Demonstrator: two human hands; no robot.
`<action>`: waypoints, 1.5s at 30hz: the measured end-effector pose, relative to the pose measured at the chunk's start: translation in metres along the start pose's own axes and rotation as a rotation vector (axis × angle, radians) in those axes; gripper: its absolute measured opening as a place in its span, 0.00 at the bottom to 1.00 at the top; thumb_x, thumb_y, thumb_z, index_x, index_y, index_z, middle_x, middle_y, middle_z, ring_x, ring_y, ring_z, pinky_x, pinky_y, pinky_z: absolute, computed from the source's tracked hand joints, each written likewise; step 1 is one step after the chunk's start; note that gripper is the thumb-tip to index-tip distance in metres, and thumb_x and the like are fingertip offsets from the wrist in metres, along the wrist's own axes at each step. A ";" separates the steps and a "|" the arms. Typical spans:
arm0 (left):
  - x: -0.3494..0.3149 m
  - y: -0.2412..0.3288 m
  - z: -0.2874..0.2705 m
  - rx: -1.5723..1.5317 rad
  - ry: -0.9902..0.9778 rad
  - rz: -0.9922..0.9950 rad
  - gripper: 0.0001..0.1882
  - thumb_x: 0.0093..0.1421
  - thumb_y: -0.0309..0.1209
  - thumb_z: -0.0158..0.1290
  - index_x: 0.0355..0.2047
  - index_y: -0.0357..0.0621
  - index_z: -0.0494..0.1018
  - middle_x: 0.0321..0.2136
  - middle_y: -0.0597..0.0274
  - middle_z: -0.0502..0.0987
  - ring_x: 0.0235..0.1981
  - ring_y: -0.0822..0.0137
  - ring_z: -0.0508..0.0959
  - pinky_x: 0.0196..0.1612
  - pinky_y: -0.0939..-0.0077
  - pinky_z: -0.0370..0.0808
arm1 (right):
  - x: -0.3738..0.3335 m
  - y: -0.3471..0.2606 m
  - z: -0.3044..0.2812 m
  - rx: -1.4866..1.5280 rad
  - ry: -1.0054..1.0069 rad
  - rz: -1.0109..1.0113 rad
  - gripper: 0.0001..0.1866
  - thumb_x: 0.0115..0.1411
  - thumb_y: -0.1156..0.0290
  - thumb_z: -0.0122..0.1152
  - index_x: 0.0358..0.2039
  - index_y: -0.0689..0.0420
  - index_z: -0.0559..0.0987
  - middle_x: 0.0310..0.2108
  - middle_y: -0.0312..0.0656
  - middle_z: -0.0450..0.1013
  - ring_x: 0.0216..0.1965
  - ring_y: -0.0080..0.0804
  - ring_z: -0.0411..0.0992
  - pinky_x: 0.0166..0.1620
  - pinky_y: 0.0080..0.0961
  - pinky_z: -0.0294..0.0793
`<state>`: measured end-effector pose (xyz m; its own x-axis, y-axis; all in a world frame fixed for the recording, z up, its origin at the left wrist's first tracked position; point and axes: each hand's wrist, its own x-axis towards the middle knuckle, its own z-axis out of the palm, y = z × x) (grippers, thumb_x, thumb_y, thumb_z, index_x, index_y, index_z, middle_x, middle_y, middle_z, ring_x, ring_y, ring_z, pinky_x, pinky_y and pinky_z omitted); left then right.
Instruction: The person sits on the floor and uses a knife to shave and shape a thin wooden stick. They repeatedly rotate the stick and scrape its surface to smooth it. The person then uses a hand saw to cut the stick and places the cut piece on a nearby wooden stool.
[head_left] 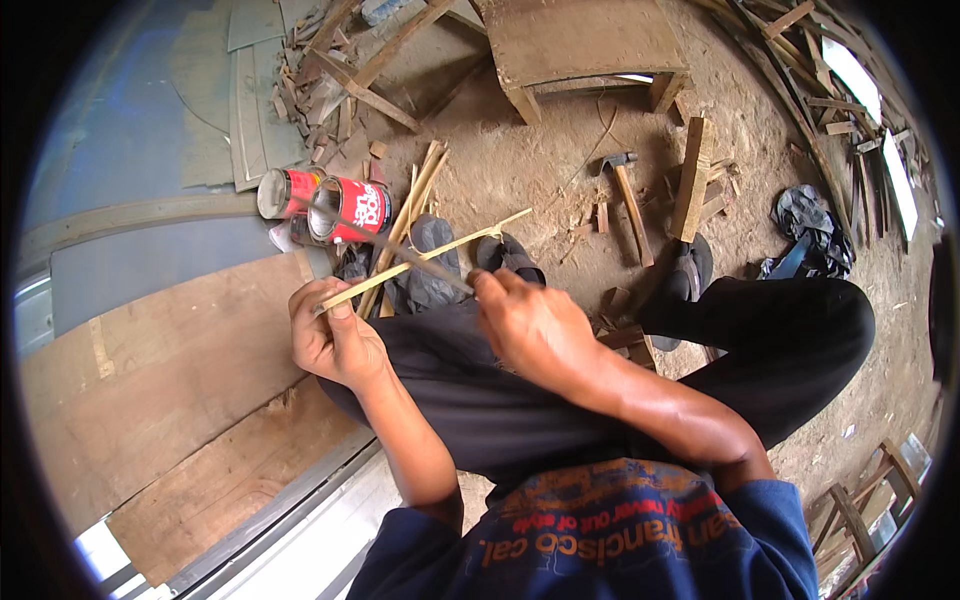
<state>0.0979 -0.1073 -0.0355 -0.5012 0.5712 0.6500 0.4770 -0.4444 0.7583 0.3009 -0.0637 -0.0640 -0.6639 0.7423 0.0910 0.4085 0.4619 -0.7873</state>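
Note:
My left hand [335, 330] is closed, pinching one end of a thin pale wood strip [455, 243] between thumb and fingers. The strip slants up and away to the right above my lap, with a small curl near its far end. My right hand [535, 325] is closed around the near end of a long, thin, dark blade [438, 270]; any handle is hidden in the fist. Pointing up and left, the blade crosses the strip beyond my left hand. Whether the two touch, I cannot tell.
Red cans [360, 208] stand at the far left beside long wood strips [425, 185]. A hammer [630, 205] and a wood block [692, 180] are ahead. Beyond is a low wooden bench [585, 45]. Plywood boards [170, 370] lie left; a black plastic bag [810, 225] lies right.

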 end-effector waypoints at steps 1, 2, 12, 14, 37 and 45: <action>0.000 0.000 -0.002 -0.012 -0.019 -0.011 0.11 0.58 0.26 0.57 0.35 0.28 0.72 0.36 0.51 0.72 0.35 0.63 0.75 0.40 0.68 0.78 | 0.004 0.012 0.003 -0.039 -0.022 0.024 0.10 0.56 0.77 0.52 0.39 0.64 0.69 0.29 0.51 0.73 0.26 0.51 0.77 0.27 0.42 0.77; -0.002 0.000 -0.005 -0.025 -0.038 -0.022 0.12 0.59 0.26 0.57 0.37 0.27 0.72 0.37 0.52 0.72 0.37 0.63 0.74 0.42 0.70 0.76 | 0.007 0.019 0.006 -0.078 -0.043 0.049 0.08 0.55 0.78 0.51 0.37 0.64 0.69 0.28 0.51 0.73 0.26 0.50 0.77 0.26 0.42 0.78; -0.001 0.000 0.000 -0.034 -0.018 0.012 0.11 0.60 0.28 0.57 0.36 0.29 0.72 0.35 0.52 0.71 0.36 0.64 0.74 0.39 0.69 0.79 | 0.001 0.044 0.026 0.018 0.014 0.055 0.08 0.59 0.73 0.52 0.37 0.63 0.70 0.28 0.55 0.74 0.26 0.56 0.75 0.29 0.48 0.74; -0.002 0.000 0.003 -0.015 0.017 0.007 0.11 0.59 0.29 0.57 0.33 0.30 0.72 0.34 0.52 0.71 0.34 0.64 0.74 0.37 0.68 0.82 | -0.004 0.045 0.028 0.014 0.022 0.073 0.08 0.59 0.73 0.52 0.36 0.63 0.69 0.27 0.55 0.74 0.26 0.57 0.74 0.29 0.48 0.74; 0.002 -0.014 -0.010 -0.058 0.065 -0.032 0.11 0.60 0.26 0.57 0.37 0.28 0.73 0.38 0.53 0.73 0.37 0.66 0.74 0.42 0.74 0.74 | -0.007 0.112 0.068 -0.160 -0.042 0.159 0.08 0.60 0.72 0.48 0.38 0.62 0.70 0.26 0.55 0.75 0.25 0.53 0.76 0.26 0.45 0.76; 0.003 -0.017 -0.015 -0.085 0.030 -0.037 0.11 0.62 0.27 0.55 0.39 0.29 0.73 0.38 0.53 0.73 0.39 0.64 0.75 0.45 0.70 0.76 | -0.009 0.124 0.076 -0.213 -0.083 0.206 0.09 0.62 0.71 0.45 0.38 0.61 0.71 0.27 0.56 0.75 0.25 0.52 0.77 0.27 0.44 0.77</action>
<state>0.0775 -0.1081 -0.0455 -0.5396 0.5676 0.6218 0.3956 -0.4810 0.7824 0.3097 -0.0497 -0.2087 -0.5987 0.7928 -0.1143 0.6560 0.4035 -0.6379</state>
